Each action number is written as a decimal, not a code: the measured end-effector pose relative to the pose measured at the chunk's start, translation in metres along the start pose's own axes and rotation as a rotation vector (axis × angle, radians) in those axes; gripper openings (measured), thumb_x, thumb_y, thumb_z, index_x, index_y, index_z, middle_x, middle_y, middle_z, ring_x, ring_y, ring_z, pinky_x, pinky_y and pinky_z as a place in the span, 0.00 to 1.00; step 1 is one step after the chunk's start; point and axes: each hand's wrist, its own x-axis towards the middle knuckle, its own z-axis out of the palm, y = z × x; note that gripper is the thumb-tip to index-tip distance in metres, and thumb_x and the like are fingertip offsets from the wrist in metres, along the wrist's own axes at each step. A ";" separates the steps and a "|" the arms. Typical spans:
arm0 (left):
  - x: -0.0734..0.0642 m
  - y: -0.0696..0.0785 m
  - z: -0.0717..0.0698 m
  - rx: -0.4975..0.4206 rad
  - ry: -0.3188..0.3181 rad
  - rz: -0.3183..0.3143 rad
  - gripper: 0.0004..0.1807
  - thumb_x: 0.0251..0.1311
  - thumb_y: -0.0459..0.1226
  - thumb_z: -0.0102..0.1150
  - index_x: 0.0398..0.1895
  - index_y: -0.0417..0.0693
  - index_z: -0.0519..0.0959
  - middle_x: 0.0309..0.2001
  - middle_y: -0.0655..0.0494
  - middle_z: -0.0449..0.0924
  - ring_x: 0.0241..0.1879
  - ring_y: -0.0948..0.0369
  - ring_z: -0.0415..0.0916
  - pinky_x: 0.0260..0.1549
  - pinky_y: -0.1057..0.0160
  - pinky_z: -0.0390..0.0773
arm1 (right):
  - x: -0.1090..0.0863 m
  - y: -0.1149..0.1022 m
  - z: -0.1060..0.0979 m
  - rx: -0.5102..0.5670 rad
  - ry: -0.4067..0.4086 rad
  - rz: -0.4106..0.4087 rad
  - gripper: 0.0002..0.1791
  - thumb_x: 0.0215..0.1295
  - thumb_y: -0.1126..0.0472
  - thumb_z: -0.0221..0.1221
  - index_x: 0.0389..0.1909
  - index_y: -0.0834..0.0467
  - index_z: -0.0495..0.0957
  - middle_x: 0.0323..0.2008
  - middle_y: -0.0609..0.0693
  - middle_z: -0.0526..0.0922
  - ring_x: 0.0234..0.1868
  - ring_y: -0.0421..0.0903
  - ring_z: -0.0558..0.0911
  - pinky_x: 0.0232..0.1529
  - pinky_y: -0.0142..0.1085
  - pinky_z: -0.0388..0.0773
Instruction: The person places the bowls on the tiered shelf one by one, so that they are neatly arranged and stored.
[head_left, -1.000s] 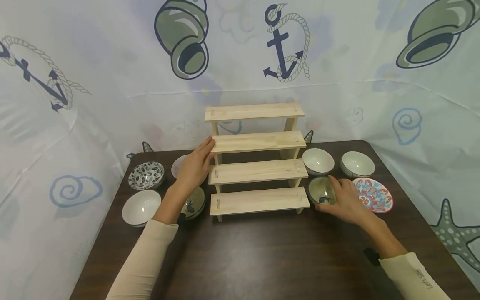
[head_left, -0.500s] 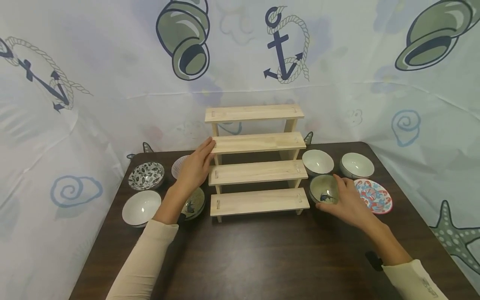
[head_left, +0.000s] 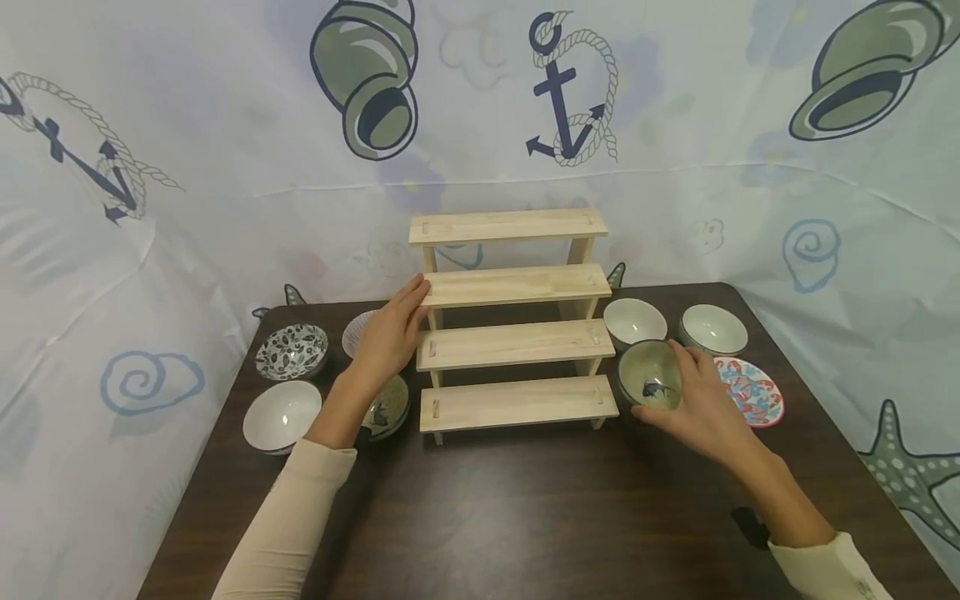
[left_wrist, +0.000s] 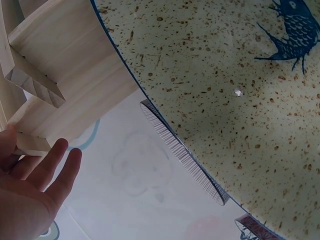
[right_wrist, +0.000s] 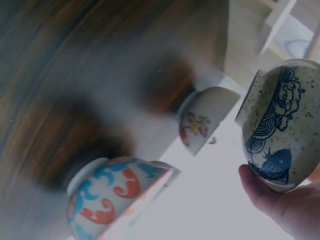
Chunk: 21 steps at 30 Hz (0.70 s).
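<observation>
A wooden stepped rack (head_left: 517, 404) stands at the back middle of the dark table. My left hand (head_left: 390, 329) touches the left end of its second-highest shelf, fingers extended in the head view. In the left wrist view the fingers (left_wrist: 45, 172) lie at a shelf end, holding nothing loose. To the right of the rack, my right hand (head_left: 708, 408) grips a greenish speckled bowl (head_left: 648, 375) by its side, thumb at the near edge. The right wrist view shows a blue fish and waves on this bowl's outside (right_wrist: 285, 120), its foot raised off the table.
Behind the held bowl are two white bowls, one nearer (head_left: 635, 321) and one farther right (head_left: 714, 327). A red-and-blue patterned bowl (head_left: 753, 392) sits right of my hand. Left of the rack stand a floral bowl (head_left: 292, 350), a white bowl (head_left: 282, 415), a ribbed bowl (head_left: 356, 329) and a speckled bowl (head_left: 386, 408).
My right hand has taken the greenish bowl up a little and tilted it, shifting slightly to the right. The left hand stays at the shelf end.
</observation>
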 end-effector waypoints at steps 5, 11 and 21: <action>0.001 -0.001 0.000 0.003 0.002 0.005 0.27 0.81 0.41 0.47 0.79 0.47 0.63 0.81 0.51 0.58 0.73 0.44 0.68 0.65 0.40 0.73 | -0.004 -0.010 -0.007 0.006 0.027 -0.024 0.64 0.49 0.41 0.77 0.80 0.62 0.52 0.71 0.73 0.60 0.62 0.72 0.71 0.48 0.69 0.76; 0.000 -0.002 0.001 0.000 0.006 0.013 0.27 0.81 0.41 0.46 0.79 0.46 0.64 0.81 0.50 0.58 0.74 0.44 0.67 0.66 0.40 0.73 | -0.007 -0.022 -0.013 0.032 0.064 -0.069 0.63 0.46 0.44 0.79 0.78 0.63 0.55 0.69 0.71 0.64 0.63 0.69 0.71 0.51 0.69 0.75; 0.002 -0.001 0.001 -0.002 0.014 0.004 0.27 0.81 0.41 0.48 0.79 0.47 0.64 0.81 0.51 0.59 0.72 0.43 0.70 0.64 0.39 0.74 | -0.010 -0.042 -0.034 0.105 0.136 -0.162 0.61 0.43 0.48 0.81 0.74 0.65 0.59 0.67 0.67 0.69 0.65 0.65 0.71 0.58 0.64 0.71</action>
